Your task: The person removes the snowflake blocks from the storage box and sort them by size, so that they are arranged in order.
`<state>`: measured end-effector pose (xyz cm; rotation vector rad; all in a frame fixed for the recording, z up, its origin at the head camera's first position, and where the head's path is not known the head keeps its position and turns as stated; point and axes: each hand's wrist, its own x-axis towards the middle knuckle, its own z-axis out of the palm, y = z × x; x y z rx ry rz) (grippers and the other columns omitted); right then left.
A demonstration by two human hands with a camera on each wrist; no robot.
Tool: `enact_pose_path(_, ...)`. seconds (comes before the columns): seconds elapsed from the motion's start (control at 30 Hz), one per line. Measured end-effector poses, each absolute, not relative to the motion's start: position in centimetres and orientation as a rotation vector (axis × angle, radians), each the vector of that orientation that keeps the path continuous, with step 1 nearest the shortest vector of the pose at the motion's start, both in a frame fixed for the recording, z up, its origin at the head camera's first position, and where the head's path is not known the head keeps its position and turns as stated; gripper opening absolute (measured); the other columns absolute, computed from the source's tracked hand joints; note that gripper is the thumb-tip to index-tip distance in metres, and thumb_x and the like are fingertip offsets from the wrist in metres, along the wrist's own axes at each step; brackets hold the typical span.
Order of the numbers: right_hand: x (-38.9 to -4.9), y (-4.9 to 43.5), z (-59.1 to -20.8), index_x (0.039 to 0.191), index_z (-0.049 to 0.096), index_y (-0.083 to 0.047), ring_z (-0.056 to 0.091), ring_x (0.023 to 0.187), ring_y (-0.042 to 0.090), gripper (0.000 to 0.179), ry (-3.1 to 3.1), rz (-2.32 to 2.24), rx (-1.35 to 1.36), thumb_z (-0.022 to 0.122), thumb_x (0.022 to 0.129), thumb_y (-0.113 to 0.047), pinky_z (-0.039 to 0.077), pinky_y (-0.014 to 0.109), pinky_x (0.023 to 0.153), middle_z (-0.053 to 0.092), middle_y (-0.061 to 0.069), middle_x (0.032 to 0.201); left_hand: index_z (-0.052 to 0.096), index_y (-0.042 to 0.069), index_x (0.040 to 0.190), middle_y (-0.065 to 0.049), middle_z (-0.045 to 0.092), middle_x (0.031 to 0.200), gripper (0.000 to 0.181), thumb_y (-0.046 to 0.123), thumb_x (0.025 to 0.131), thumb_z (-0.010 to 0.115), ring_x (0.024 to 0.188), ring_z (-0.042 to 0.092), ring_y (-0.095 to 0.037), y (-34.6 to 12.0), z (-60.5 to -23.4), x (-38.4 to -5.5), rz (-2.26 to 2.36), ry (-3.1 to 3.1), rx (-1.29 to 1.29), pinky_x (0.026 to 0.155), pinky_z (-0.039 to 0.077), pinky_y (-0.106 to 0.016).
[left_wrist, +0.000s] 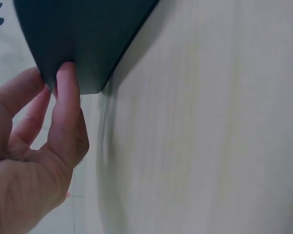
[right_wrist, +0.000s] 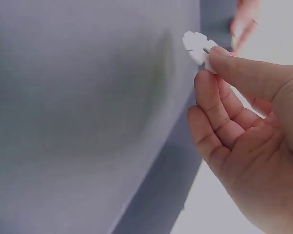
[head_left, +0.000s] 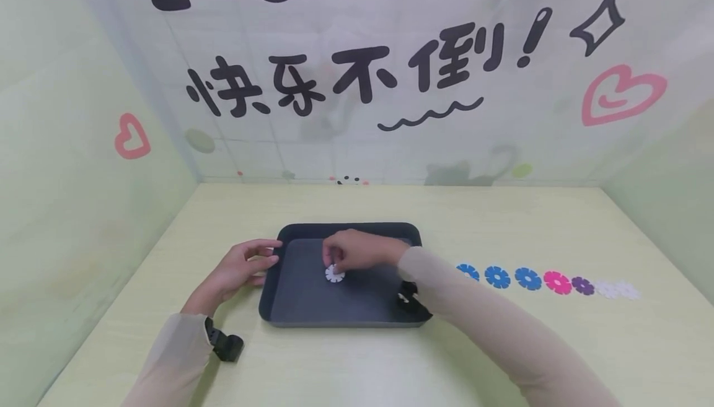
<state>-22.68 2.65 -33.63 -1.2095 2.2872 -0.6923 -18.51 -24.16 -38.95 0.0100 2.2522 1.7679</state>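
A white notched plastic disc (head_left: 334, 274), flower-shaped with a hole in its middle, is pinched between the thumb and fingers of my right hand (head_left: 362, 249). That hand is over the dark grey tray (head_left: 312, 305). In the right wrist view the disc (right_wrist: 197, 46) tilts up at the fingertips, with the tray floor (right_wrist: 78, 122) behind it. My left hand (head_left: 242, 269) is at the tray's left side, its fingers loosely bent. The left wrist view shows its fingertips against the tray's outer wall (left_wrist: 83, 34), near a corner.
Right of the tray, a row of notched discs lies on the pale table (head_left: 362, 370): several blue ones (head_left: 528, 279), a pink one (head_left: 558, 282), a purple one (head_left: 583, 286) and white ones (head_left: 607, 288). My right sleeve (head_left: 480, 314) crosses in front of the row's left end. A printed backdrop (head_left: 334, 147) stands behind.
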Motion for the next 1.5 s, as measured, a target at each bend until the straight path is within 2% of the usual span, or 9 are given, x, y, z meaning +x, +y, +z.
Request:
enact_pose_path(0.27,-23.2,9.4,-32.8,0.09,0.06,-0.007,0.055,0.071,0.011,0.008,2.349,-0.893,-1.127,0.064,0.084,-0.003,0.049,0.025,0.064,0.058,-0.001,0.079,0.045,-0.002,0.131,-0.017,0.043,0.112,0.051,0.015,0.087,0.064,0.086,0.057,-0.016,-24.4,-38.7,-18.5,1.74,2.264,0.052,0.065,0.054,-0.03)
enact_pose_path(0.47,-23.0,15.1,-32.6,0.09,0.06,-0.006,0.052,0.071,0.015,0.008,2.46,-1.026,-1.057,0.063,0.084,-0.001,0.048,0.028,0.063,0.058,0.0,0.079,0.045,-0.002,0.132,-0.017,0.043,0.113,0.052,0.015,0.087,0.064,0.09,0.055,-0.017,-24.6,-38.7,-18.5,1.725,2.284,0.041,0.066,0.054,-0.03)
enact_pose_path(0.77,-21.4,24.8,-32.9,0.093,0.06,-0.001,0.053,0.073,0.016,0.01,2.642,-1.13,-0.832,0.064,0.084,-0.004,0.049,0.023,0.065,0.057,0.004,0.082,0.046,-0.001,0.131,-0.016,0.043,0.113,0.052,0.016,0.086,0.065,0.09,0.055,-0.016,-24.6,-38.7,-18.5,1.725,2.281,0.037,0.067,0.054,-0.03)
enact_pose_path(1.0,-19.7,33.3,-34.3,0.099,0.059,0.004,0.057,0.073,0.009,0.016,2.843,-1.047,-0.626,0.062,0.086,-0.004,0.051,0.021,0.064,0.059,0.005,0.083,0.046,-0.002,0.131,-0.015,0.043,0.111,0.052,0.015,0.086,0.065,0.088,0.054,-0.016,-24.6,-38.6,-18.4,1.73,2.279,0.043,0.065,0.054,-0.029)
enact_pose_path(1.13,-18.8,38.1,-35.3,0.104,0.058,0.006,0.055,0.073,0.0,0.021,2.938,-0.976,-0.44,0.061,0.087,-0.005,0.05,0.02,0.062,0.061,0.007,0.086,0.046,-0.002,0.131,-0.015,0.042,0.111,0.052,0.016,0.086,0.065,0.09,0.054,-0.016,-24.6,-38.6,-18.4,1.732,2.275,0.047,0.067,0.054,-0.03)
enact_pose_path(1.33,-17.6,43.6,-36.7,0.11,0.053,0.011,0.046,0.071,-0.009,0.038,2.97,-0.889,-0.117,0.061,0.089,-0.019,0.045,0.02,0.057,0.061,0.022,0.094,0.045,-0.002,0.131,-0.016,0.041,0.112,0.053,0.017,0.086,0.065,0.09,0.053,-0.017,-24.7,-38.5,-18.3,1.728,2.274,0.048,0.067,0.054,-0.03)
enact_pose_path(1.5,-16.8,46.9,-37.9,0.111,0.049,0.018,0.04,0.067,-0.013,0.046,3.028,-0.884,0.073,0.057,0.091,-0.024,0.044,0.022,0.051,0.057,0.032,0.095,0.045,-0.003,0.131,-0.017,0.042,0.112,0.051,0.015,0.086,0.064,0.088,0.054,-0.015,-24.7,-38.4,-18.2,1.733,2.281,0.039,0.067,0.054,-0.03)
